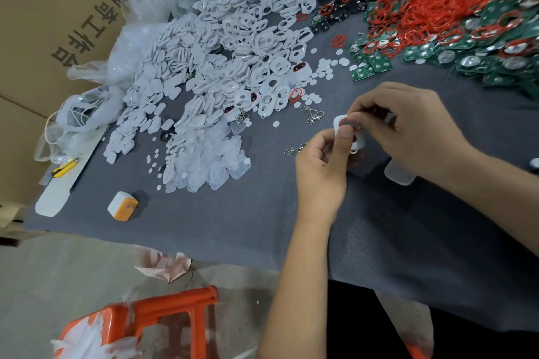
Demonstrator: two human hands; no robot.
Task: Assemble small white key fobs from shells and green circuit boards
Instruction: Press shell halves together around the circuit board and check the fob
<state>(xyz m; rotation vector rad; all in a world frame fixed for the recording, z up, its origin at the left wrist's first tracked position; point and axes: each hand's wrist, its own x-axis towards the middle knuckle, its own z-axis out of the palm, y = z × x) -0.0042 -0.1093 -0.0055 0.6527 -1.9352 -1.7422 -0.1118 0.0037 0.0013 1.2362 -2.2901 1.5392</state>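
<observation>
Small white plastic key-fob shell (347, 132), red ring seated inside, was held just above the dark grey tabletop (233, 213), left hand (320, 166) gripping it steady while right hand (405, 128) pinched its top edge, apparently to press parts home.

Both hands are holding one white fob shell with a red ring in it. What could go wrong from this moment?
1. The thin red rubber ring looks not fully seated in the small white plastic fob shell; pressing by the right hand might pinch it.
2. The left hand has only a fingertip grip, so the shell could slip into the loose white plastic discs.
</observation>
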